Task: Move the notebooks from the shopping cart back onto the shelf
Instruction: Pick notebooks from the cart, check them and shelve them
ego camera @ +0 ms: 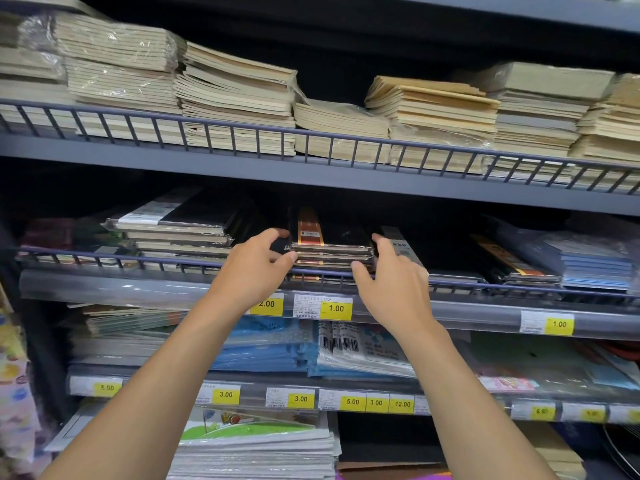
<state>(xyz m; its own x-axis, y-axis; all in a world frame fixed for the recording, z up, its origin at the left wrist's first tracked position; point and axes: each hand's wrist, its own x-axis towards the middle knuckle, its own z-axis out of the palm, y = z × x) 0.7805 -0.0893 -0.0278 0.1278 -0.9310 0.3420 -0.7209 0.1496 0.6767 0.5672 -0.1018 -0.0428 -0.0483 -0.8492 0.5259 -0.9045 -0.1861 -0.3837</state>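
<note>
- Your light falls from above and in front: the upper paper stacks [242, 95] show bright, while the depths of the shelf [311, 176] go nearly black.
- Glare glints on the plastic wrap [114, 39].
- Your wide lens bows the rails [311, 133] toward the edges; the corners look soft.

L hand [252, 268] is covering the left corner of the notebook stack [330, 245], and most of its fingers are hiding behind its own back. R hand [394, 289] is masking the stack's right edge. The wire rail [104, 256] is cutting across the stack's btm layers. L wrist is blocking part of the 2.00 tag [268, 304]. Small print on the 1.00 label [306, 306] is coming out too tiny to read. Far-right tags [585, 414] are blurring, figures unreadable. The shelf back [443, 220] is sinking into dark. Patterned goods [14, 375] are getting cropped at left, and the btm pile [256, 455] at the btm edge.
</note>
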